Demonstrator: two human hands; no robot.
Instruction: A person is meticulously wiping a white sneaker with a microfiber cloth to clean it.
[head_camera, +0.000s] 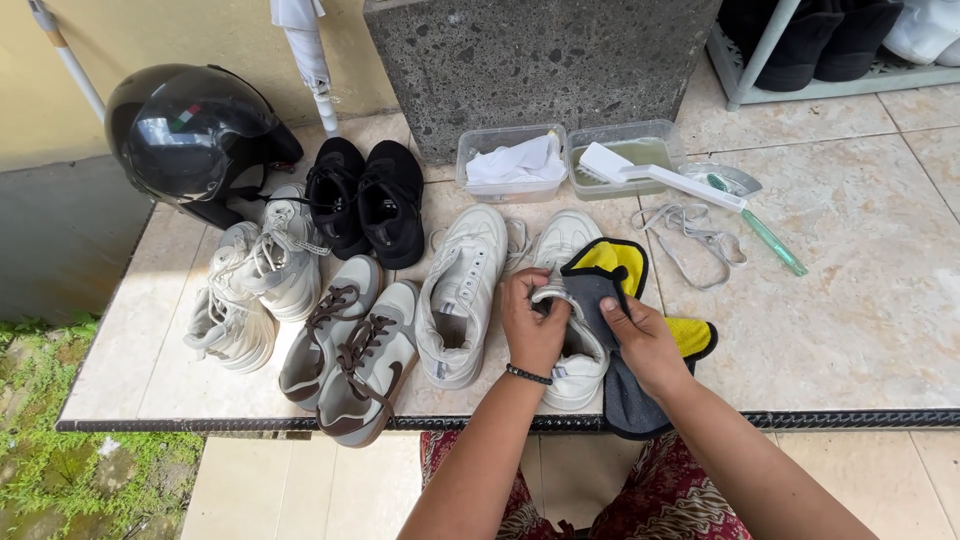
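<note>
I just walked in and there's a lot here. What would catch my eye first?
Probably the two hands at the centre: the left hand steadies a white sneaker while the right hand presses a grey and yellow cloth against it. Next, the glossy black helmet at the far left, behind rows of shoes.

Setting: outdoor porch of a home, used as a shoe-cleaning spot. Evidence, placed relative to the grey stone pillar (540, 60): cream-tiled ledge (850, 290) spreading in front of it, black-trimmed at the near edge; painted house wall (180, 40) to its left; shoe rack (800, 60) with dark footwear to its right; black motorcycle helmet (190, 135) further left; grass (60, 450) at ground level beyond the ledge's left end; two plastic tubs (570, 160) at its foot.
</note>
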